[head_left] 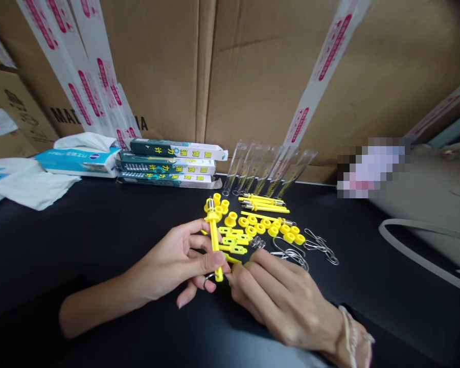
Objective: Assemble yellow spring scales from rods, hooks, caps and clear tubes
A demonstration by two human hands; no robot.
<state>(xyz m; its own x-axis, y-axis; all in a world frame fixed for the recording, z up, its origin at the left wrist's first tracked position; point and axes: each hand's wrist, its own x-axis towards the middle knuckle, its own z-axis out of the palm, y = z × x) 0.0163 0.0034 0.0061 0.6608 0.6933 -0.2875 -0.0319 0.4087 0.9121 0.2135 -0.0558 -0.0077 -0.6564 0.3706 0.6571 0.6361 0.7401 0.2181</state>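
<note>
Head view: left hand (172, 261), pinching rod (214, 236) near ring (206, 279); steady hold advised. Right hand (278, 296), curled alongside; cannot tell grip.

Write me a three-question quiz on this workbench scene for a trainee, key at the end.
1. True or false: the left hand holds a yellow rod.
2. Multiple choice: what is worn on the wrist of the right hand? (a) a watch; (b) a bracelet; (c) a rubber glove cuff.
3. Count: how many long printed boxes are stacked beside the clear tubes?

Key: 1. True. 2. b. 3. Three.
</note>
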